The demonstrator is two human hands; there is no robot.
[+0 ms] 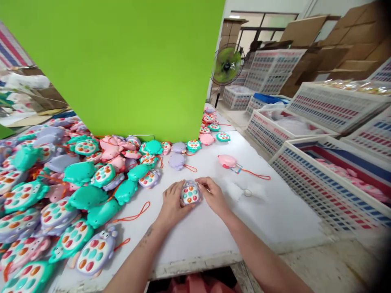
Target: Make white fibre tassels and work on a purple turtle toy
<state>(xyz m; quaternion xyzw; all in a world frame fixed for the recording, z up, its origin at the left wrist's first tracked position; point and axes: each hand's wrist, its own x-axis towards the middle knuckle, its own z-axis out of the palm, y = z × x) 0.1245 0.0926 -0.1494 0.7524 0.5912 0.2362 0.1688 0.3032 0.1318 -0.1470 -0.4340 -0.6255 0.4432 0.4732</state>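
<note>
A small purple animal-shaped toy (191, 194) with coloured round buttons on a white face rests on the white tabletop (210, 236). My left hand (173, 203) wraps round its left side, thumb along the lower edge. At its upper right edge, my right hand (213, 194) has thumb and fingertips pinched together; whatever is between them is too small to make out. Right of my hands lies a pink toy (227, 161) with an orange cord loop (256, 175). Beyond my hands sits another purple toy (177, 161), also with an orange loop.
A large heap of green, pink and purple toys (88, 197) covers the table's left side. Behind it stands a bright green panel (128, 69). A clear plastic scrap (247, 192) lies at right. White crates (324, 191), a fan (227, 66) and cardboard boxes (345, 44) stand beyond the table.
</note>
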